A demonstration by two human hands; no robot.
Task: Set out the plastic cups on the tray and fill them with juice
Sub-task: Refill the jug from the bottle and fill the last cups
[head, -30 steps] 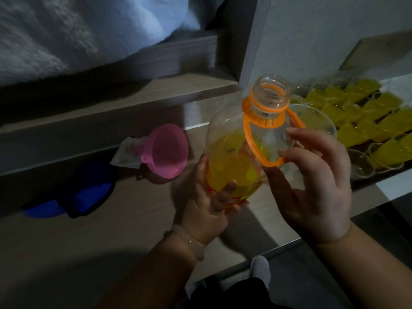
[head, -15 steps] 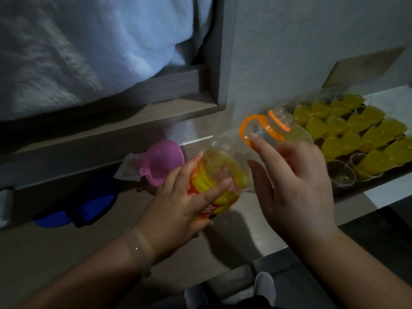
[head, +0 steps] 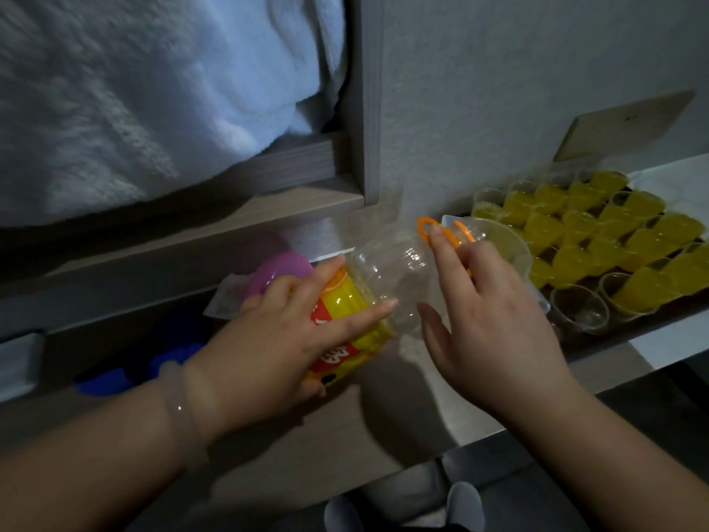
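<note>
Both bare forearms come in from the bottom edge, angling toward each other. The left hand (head: 276, 339) is palm down, gripping the labelled body of the bottle (head: 387, 272) from above, fingers spread over it and forefinger stretched long toward the clear part. A pale bracelet (head: 180, 408) sits on that wrist. The right hand (head: 495, 320) shows its back at the bottle's neck end, with the forefinger up on the orange handle (head: 424, 228), the other fingers curled in there and the thumb splayed low toward the left hand.
</note>
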